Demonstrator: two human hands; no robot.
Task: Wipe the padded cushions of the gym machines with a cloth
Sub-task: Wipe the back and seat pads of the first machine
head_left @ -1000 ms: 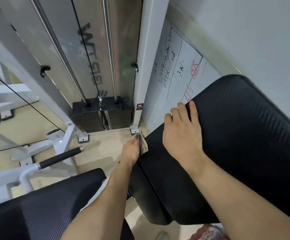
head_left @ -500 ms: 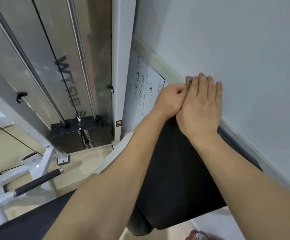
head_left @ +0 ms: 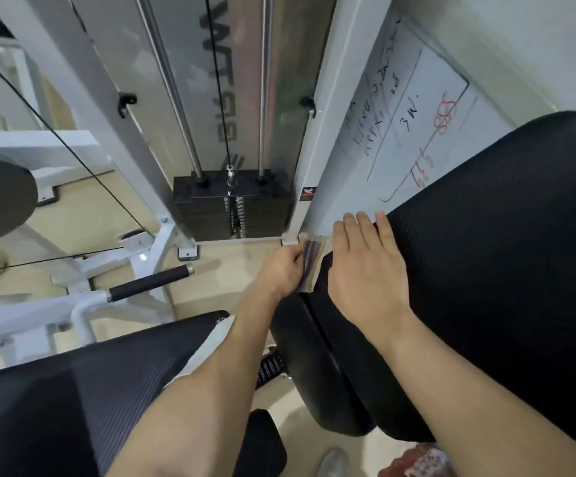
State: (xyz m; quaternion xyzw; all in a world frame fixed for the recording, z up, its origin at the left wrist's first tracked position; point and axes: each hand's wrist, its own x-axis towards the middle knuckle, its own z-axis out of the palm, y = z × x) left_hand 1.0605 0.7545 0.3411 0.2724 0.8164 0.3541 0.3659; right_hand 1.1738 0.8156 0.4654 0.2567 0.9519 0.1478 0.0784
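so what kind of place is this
Most likely a gym: a cable machine's weight stack, a black padded cushion, and a grip handle on a white frame.

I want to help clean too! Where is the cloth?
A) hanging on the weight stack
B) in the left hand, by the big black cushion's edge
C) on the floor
B: the left hand grips the striped cloth at the edge of the black cushion; the right hand lies flat on it, holding nothing.
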